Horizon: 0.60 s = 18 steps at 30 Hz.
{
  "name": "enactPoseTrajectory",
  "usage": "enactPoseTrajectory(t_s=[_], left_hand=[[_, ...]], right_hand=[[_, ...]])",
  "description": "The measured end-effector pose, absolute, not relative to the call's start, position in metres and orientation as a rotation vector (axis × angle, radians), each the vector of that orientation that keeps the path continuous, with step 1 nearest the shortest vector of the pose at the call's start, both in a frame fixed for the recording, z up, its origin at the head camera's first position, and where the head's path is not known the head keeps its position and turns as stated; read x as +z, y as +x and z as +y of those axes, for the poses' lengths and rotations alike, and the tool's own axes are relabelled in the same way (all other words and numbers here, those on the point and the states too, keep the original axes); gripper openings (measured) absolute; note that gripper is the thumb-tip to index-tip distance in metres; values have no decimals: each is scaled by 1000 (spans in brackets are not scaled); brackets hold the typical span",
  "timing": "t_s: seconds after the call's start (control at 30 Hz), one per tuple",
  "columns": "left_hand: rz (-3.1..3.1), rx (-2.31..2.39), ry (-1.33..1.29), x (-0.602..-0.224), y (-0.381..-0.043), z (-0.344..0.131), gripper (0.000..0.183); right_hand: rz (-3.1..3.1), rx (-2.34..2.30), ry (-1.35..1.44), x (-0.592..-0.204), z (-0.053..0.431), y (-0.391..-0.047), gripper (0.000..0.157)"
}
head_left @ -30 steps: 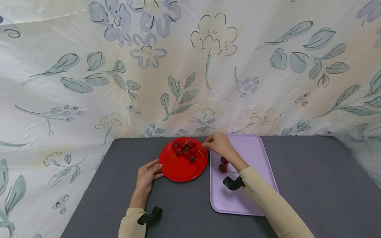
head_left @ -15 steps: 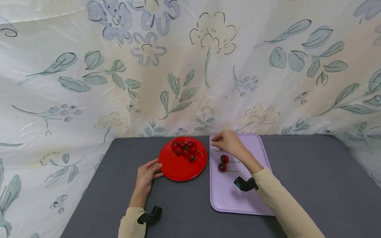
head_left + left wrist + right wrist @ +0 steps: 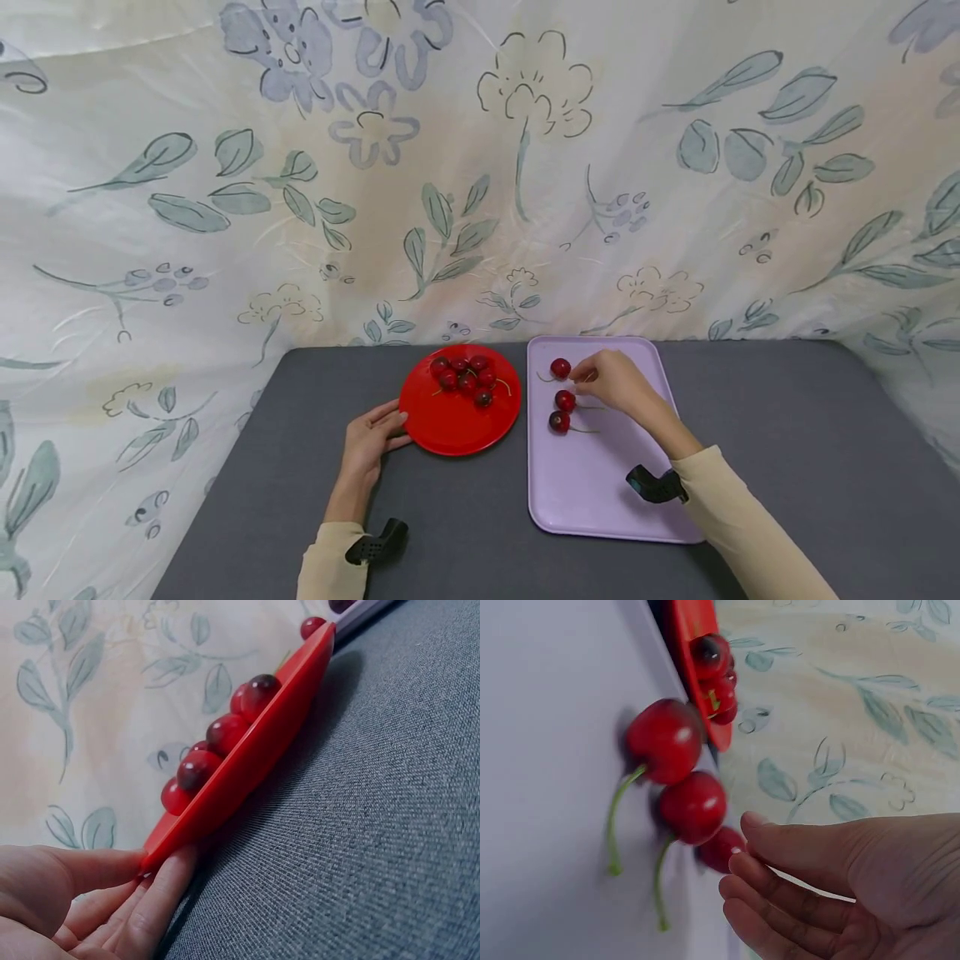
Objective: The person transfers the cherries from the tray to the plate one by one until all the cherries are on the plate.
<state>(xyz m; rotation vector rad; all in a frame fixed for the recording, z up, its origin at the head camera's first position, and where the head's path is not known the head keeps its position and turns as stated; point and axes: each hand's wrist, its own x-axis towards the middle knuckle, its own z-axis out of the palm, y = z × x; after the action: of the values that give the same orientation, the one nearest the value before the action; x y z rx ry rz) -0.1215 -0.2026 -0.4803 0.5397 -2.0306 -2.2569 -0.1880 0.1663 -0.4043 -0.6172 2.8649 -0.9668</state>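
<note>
My left hand [image 3: 367, 444] grips the near-left rim of a red plate [image 3: 457, 433], thumb above and fingers under it, as the left wrist view also shows. Several dark red cherries [image 3: 226, 733] lie clustered toward the plate's back. To the right, a lilac tray [image 3: 592, 508] carries three cherries along its left side: a back one [image 3: 560, 368], a middle one [image 3: 566, 402] and a front one [image 3: 559, 422]. Over the tray, just right of the back cherry, is my right hand [image 3: 617, 383]. Its thumb and fingertips are slightly apart with nothing visible between them.
A dark grey cloth [image 3: 787, 442] covers the table under plate and tray. Behind its back edge hangs a floral curtain [image 3: 450, 167]. The plate and tray stand side by side with a narrow gap between them.
My right hand has moved right, from beside the plate's right rim to over the tray. The cherry at the tray's back left is now in full view. My left hand has stayed put.
</note>
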Motion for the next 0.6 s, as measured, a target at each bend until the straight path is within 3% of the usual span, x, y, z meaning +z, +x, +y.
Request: enactPoseTrajectory(t_s=[0.6], left_hand=[[-2044,-2255,562,-477,-123,-203,42]], right_hand=[[2887,-868,-586,-435,174,-181,9]])
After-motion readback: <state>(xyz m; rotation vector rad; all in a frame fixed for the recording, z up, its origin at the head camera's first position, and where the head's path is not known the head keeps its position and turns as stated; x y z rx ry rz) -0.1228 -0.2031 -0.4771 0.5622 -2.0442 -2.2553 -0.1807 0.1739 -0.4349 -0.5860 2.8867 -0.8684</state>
